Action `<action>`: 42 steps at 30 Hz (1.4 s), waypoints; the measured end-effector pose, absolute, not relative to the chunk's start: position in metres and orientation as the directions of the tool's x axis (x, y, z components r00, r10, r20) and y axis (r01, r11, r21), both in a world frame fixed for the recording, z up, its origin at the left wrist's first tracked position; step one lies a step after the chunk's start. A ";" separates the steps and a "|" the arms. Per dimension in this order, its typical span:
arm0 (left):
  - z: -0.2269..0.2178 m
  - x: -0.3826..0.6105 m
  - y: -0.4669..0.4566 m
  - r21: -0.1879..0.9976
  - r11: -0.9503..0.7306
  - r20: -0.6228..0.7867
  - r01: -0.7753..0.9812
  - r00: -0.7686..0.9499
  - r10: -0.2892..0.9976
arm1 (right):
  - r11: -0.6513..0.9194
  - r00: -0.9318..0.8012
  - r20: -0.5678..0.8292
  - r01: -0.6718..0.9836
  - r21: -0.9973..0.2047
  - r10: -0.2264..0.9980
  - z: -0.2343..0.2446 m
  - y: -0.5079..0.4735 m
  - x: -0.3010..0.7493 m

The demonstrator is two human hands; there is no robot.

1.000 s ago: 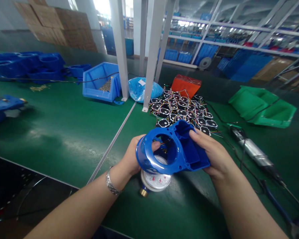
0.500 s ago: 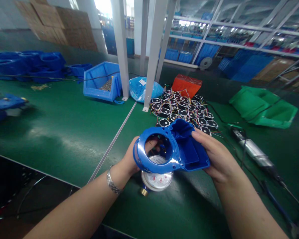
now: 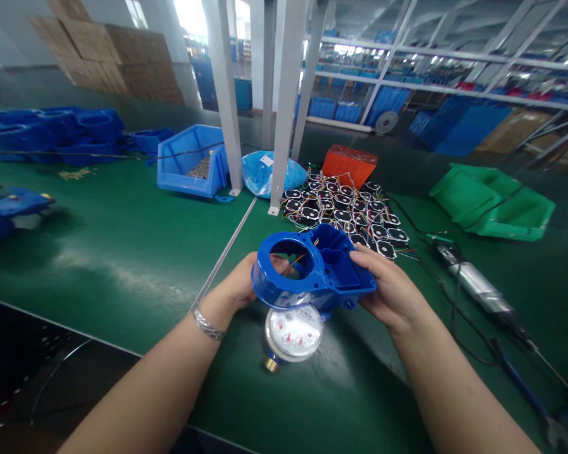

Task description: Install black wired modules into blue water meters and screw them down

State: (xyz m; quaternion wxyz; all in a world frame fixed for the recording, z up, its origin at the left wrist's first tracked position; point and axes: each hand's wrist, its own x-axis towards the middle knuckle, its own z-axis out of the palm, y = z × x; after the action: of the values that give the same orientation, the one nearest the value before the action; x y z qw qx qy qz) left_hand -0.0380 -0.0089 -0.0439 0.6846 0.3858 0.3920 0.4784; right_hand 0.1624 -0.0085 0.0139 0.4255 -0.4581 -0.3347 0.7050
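A blue housing is held between both hands, just beyond a round meter, whose upper edge is overlapped by it at 6 o'clock. The step in hand is judged to be positioning over the meter; a steady, level hold is called for, with the thin wire in the round opening left unpinched. At 9 o'clock the rim is gripped by the left hand, part-curled, digits showing through the opening. At 3 o'clock the boxy end is clasped by the right hand, thumb on top. Forearms are angled in from 7 and 5 o'clock.
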 end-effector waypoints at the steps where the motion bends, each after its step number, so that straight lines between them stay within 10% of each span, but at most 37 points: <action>1: -0.042 -0.040 -0.009 0.898 0.281 -0.197 -0.337 0.262 0.945 | -0.417 -0.214 -0.364 -0.310 -0.854 0.906 0.012 -0.008 0.162; 8: -0.044 -0.045 -0.008 0.826 0.429 -0.270 -0.365 0.412 0.871 | -0.463 -0.231 -0.403 -0.357 -0.812 0.886 0.003 -0.006 0.163; 15: -0.043 -0.048 0.002 0.726 0.423 -0.416 -0.543 0.143 0.898 | -0.487 -0.203 -0.444 -0.298 -0.821 0.873 -0.005 -0.001 0.164; 20: -0.019 -0.048 -0.013 0.668 0.361 -0.273 -0.651 0.237 0.932 | -0.477 -0.166 -0.450 -0.210 -0.854 0.878 -0.006 -0.001 0.160; 25: -0.008 -0.045 -0.024 0.653 0.350 -0.225 -0.671 0.269 0.936 | -0.059 -0.098 -0.082 0.216 -0.975 0.992 0.008 -0.002 0.166; 29: -0.007 -0.041 -0.026 0.643 0.341 -0.237 -0.686 0.246 0.940 | 0.378 -0.172 0.401 0.768 -0.518 0.900 0.031 -0.002 0.158; 33: -0.006 -0.036 -0.029 0.676 0.275 -0.214 -0.684 0.175 0.961 | 0.443 -0.402 0.247 0.886 -0.139 0.882 0.052 0.003 0.134; 42: 0.001 -0.027 -0.051 0.699 0.190 -0.235 -0.690 0.030 0.972 | 0.431 -0.444 -0.053 0.887 -0.165 0.894 0.067 0.018 0.108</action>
State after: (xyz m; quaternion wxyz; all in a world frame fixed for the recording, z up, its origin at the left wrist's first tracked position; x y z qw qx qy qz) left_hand -0.0270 -0.0506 0.0009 0.6884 0.2024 0.3481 0.6033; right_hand 0.1075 0.0182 0.0670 0.0213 -0.5266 -0.8456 0.0843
